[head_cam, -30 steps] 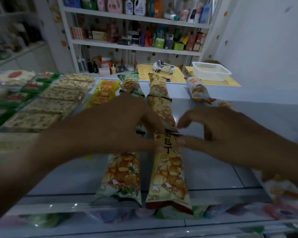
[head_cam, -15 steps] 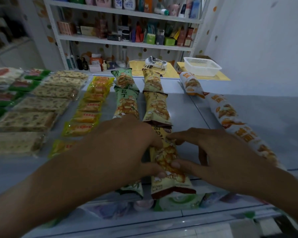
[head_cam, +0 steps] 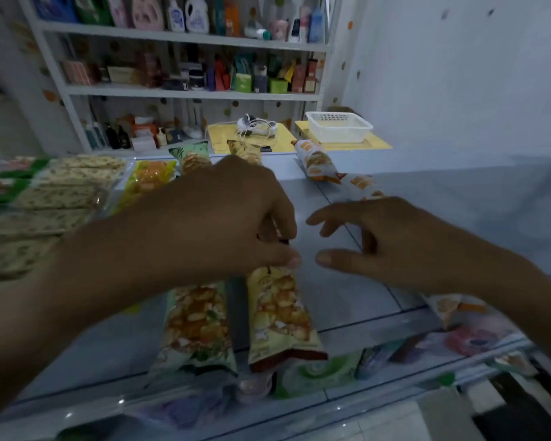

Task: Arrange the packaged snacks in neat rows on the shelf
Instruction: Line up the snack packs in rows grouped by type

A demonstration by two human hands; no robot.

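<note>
We see both hands over a pale counter-like shelf [head_cam: 347, 300] laid with snack packets. Our left hand [head_cam: 217, 218] covers the middle of the 2 centre columns, its fingers curled downward with the thumb tip meeting the far end of the near yellow packet [head_cam: 280, 316]; whether it actually pinches that packet, we cannot tell, since the hand hides the contact. Just beside it on the left lies the near green packet [head_cam: 198, 326], parallel, with a narrow strip of shelf between the 2. Our right hand [head_cam: 392, 246] hovers to the right, fingers loosely spread and holding nothing, apart from the yellow packet.

Beyond the left hand, the tops of a far green packet [head_cam: 193, 157] and a far yellow packet [head_cam: 245, 151] show in line with the near ones. An orange-and-white packet [head_cam: 317, 162] lies further right, angled. Flat cracker packs [head_cam: 58, 195] fill the left side. A white basket [head_cam: 337, 125] sits on a yellow surface behind.
</note>
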